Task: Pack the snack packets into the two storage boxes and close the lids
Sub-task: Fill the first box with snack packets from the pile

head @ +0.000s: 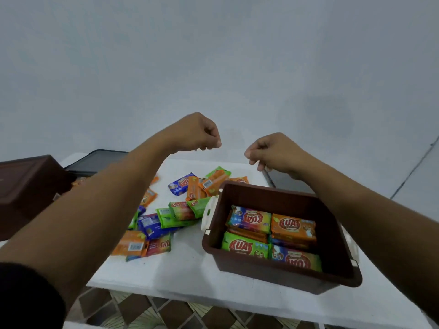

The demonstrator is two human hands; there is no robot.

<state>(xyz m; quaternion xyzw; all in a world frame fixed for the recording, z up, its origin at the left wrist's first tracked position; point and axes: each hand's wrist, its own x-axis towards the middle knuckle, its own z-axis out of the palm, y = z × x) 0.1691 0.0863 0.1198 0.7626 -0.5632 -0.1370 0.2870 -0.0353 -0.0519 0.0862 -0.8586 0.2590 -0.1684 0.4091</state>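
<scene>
Hands of ours are both raised above the counter (185, 264), well over the things. Our left hand (197, 132) has its fingers curled into a fist and holds nothing. Our right hand (273, 150) has its fingers curled too, with the tips just over the corner of a dark lid (287, 184); we cannot tell if they pinch it. The open brown box (280, 193) stands near the front edge at our right, probably so that we reach it easily. Packed packets (270, 236) lie flat in it side by side, in layers, which saves room. We read "KUAT" on them, on some upside down. Loose snack packets (166, 219) lie in a heap between the arms, some showing barcodes. A second brown box (26, 184) is at the far left, beside another dark lid (99, 160); we think the lids are off so that filling can go on
</scene>
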